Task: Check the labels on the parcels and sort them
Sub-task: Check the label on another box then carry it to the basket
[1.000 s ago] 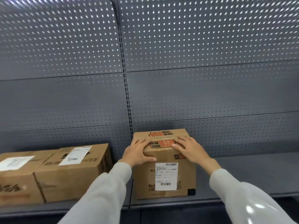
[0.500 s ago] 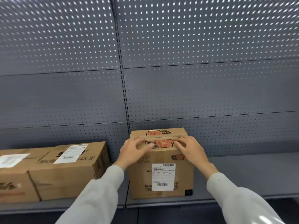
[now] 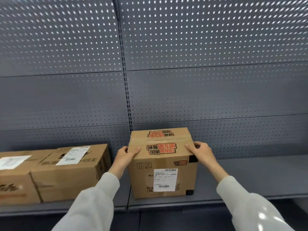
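Hands have slid from the box's top centre to its corners: left hand (image 3: 125, 155) and right hand (image 3: 200, 151) now grip the box (image 3: 162, 164) on the shelf (image 3: 250, 177). Likely it is about to be shifted.

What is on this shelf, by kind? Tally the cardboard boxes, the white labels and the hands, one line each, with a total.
Brown cardboard boxes: 3, the held one, the middle one, the leftmost
White paper shipping labels: 3, at
Hands: 2, left hand, right hand
Total: 8
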`<state>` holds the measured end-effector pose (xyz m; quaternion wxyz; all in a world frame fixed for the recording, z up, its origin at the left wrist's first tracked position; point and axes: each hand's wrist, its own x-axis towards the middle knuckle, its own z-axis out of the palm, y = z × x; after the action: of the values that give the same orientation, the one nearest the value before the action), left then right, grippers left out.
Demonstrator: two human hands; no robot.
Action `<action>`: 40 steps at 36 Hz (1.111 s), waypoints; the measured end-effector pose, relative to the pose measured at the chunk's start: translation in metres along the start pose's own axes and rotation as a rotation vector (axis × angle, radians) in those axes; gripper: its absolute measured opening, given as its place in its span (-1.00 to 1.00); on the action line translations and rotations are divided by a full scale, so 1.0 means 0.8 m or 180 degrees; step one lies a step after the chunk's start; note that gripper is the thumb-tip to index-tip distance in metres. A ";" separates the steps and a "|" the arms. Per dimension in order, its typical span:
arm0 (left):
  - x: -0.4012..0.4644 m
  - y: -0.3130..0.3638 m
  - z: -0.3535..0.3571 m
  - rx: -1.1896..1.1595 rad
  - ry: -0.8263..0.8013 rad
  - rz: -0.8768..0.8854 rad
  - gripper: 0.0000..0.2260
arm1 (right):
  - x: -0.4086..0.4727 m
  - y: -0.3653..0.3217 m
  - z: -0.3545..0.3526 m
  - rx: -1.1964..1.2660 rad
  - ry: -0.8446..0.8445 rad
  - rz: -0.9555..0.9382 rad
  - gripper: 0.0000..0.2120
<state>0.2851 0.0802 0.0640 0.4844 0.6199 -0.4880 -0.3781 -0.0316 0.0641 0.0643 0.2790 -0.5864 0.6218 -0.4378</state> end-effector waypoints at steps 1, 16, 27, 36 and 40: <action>-0.003 -0.002 -0.002 -0.0010 0.0053 0.0057 -0.60 | -0.004 -0.002 -0.003 0.0019 0.0008 -0.0067 -0.57; -0.062 -0.076 -0.006 -0.0183 0.0210 0.0619 -0.46 | -0.076 0.053 0.014 0.0406 0.0185 -0.0455 -0.51; -0.087 -0.151 0.011 -0.0010 0.0111 0.0369 -0.23 | -0.120 0.124 0.055 0.0382 0.0141 -0.0061 -0.54; -0.076 -0.139 -0.014 -0.0070 -0.0325 0.0019 -0.03 | -0.101 0.159 0.040 -0.0346 -0.0530 0.0182 -0.77; -0.063 -0.109 -0.022 -0.0098 -0.0090 0.0334 -0.13 | -0.080 0.132 0.017 -0.0164 0.0395 -0.0023 -0.71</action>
<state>0.3103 0.1382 -0.0163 0.5061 0.5805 -0.5207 -0.3684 -0.0612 0.1163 -0.0449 0.2231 -0.5674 0.6469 -0.4581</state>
